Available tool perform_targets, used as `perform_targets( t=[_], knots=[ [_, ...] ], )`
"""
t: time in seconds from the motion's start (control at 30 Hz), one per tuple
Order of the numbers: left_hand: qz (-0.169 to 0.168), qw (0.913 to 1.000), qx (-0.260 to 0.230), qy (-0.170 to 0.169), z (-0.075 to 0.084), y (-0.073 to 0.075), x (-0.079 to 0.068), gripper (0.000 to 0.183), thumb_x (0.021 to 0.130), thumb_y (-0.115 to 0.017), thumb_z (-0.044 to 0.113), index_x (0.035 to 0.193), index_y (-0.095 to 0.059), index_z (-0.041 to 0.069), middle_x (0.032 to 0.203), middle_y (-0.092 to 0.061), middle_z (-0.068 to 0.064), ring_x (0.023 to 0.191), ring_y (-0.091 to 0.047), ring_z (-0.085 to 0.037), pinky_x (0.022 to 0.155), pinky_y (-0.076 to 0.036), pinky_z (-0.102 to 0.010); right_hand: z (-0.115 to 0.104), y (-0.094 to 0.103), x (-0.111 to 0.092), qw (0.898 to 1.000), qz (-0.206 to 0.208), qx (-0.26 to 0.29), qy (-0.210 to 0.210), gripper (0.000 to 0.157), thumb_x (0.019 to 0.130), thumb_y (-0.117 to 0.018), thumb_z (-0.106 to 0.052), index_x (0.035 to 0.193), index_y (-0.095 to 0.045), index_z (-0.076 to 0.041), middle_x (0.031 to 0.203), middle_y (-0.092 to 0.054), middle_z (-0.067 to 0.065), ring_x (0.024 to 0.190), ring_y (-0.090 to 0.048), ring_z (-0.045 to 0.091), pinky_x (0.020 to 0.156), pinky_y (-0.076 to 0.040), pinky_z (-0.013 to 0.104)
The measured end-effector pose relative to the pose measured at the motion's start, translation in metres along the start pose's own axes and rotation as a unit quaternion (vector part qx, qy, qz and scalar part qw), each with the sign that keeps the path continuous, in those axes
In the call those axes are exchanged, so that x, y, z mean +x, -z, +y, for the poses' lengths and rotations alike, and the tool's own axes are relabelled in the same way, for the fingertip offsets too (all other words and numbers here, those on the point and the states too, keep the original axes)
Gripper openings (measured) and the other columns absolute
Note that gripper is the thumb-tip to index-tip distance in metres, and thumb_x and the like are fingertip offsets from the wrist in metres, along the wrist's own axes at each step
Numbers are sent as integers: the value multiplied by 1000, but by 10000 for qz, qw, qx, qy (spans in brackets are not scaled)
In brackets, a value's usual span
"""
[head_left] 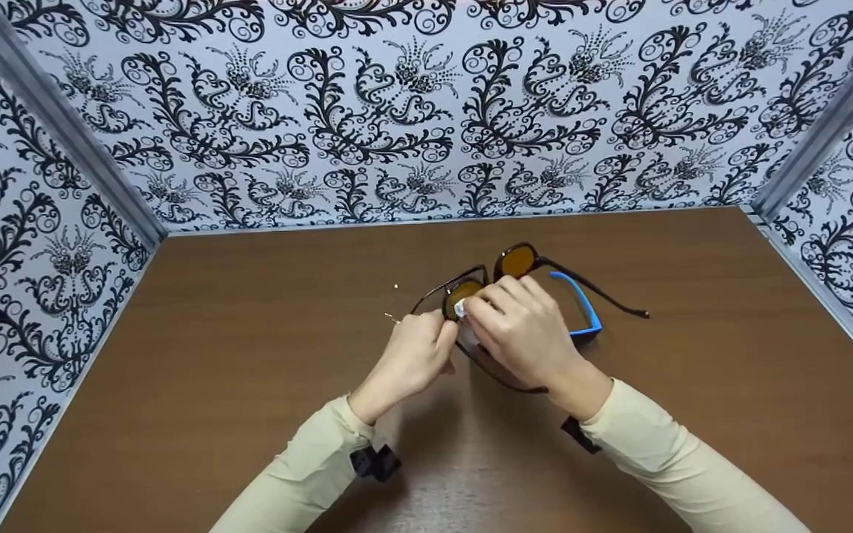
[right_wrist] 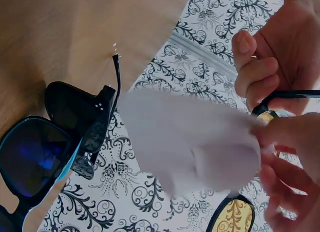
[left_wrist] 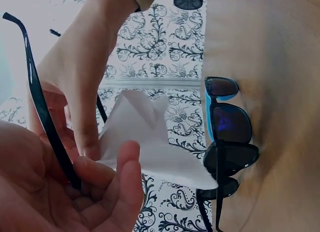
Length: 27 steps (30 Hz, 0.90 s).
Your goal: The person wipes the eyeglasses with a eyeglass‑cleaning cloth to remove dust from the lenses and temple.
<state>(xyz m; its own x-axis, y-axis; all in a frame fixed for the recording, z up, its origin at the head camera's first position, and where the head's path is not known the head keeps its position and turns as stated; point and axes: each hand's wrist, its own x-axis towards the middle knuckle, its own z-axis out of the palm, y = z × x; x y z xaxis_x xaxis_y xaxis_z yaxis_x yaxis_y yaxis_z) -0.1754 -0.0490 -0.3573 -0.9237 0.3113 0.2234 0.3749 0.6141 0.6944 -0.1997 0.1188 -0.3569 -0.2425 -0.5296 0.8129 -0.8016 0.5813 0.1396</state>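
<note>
My left hand [head_left: 417, 348] grips black-framed glasses with amber lenses [head_left: 519, 260] by the side of the frame. One of their dark temples [left_wrist: 44, 106] rises past the left palm in the left wrist view. A thin white cloth [right_wrist: 185, 142] is pinched in my right hand [head_left: 519, 326], its fingers at the nearer amber lens. Most of the cloth hangs loose below the hands in both wrist views, while in the head view the right hand covers nearly all of it.
Behind the hands, blue-and-black sunglasses [head_left: 588, 314] lie on the brown table [head_left: 263, 355]. Beside them are black sunglasses [right_wrist: 70, 106] with dark lenses. Small pale specks [head_left: 395, 286] show left of the hands. Patterned walls [head_left: 412, 111] enclose the table's back and sides.
</note>
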Motion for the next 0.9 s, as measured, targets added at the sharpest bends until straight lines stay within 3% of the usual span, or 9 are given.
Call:
perform_targets(
  t=[0.17, 0.3, 0.4, 0.6, 0.77, 0.9],
  knots=[
    [-126, 9999, -36, -47, 3, -1, 0, 25, 94, -42, 9, 72, -55, 9, 55, -58, 2, 46, -60, -7, 50, -46, -27, -2, 1, -1, 9986, 519, -42, -91, 13, 93, -60, -10, 88, -69, -2, 84, -66, 10, 71, -59, 26, 62, -44, 38],
    [-39, 9999, -95, 47, 3, 1, 1, 26, 95, -41, 9, 73, -55, 8, 54, -57, 2, 46, -60, -7, 51, -46, -28, -2, 1, -5, 9998, 192, 29, 36, 6, 90, -63, -9, 87, -67, -4, 83, -66, 8, 71, -59, 25, 67, -43, 40],
    [-40, 10000, 4, 51, 1, 2, 1, 26, 94, -41, 8, 72, -54, 8, 54, -57, 2, 46, -60, -7, 52, -46, -29, -1, 2, -9, 9997, -5, -217, -54, 2, 86, -65, -7, 86, -66, -5, 82, -65, 8, 71, -59, 26, 70, -43, 42],
    [-256, 9996, 116, -45, 1, -3, 1, 26, 94, -42, 9, 71, -54, 10, 54, -59, 2, 46, -60, -7, 52, -46, -29, -1, 1, -6, 9981, 407, -307, -351, 7, 88, -65, -10, 87, -68, -5, 84, -66, 8, 74, -60, 25, 73, -42, 45],
    [-129, 9999, -16, 105, -1, -4, 1, 26, 94, -43, 9, 71, -55, 9, 56, -58, 1, 45, -60, -7, 50, -46, -27, -3, -1, -9, 9998, -84, 105, -133, 5, 86, -67, -9, 89, -67, -5, 84, -66, 7, 74, -60, 25, 72, -43, 42],
    [-14, 9999, 119, 115, -5, -5, 0, 26, 93, -44, 9, 70, -55, 9, 55, -58, 1, 45, -60, -9, 52, -47, -29, -4, -2, -14, 9988, -379, -212, -238, 8, 81, -72, -9, 86, -66, -6, 80, -65, 8, 71, -60, 26, 70, -44, 40]
  ],
)
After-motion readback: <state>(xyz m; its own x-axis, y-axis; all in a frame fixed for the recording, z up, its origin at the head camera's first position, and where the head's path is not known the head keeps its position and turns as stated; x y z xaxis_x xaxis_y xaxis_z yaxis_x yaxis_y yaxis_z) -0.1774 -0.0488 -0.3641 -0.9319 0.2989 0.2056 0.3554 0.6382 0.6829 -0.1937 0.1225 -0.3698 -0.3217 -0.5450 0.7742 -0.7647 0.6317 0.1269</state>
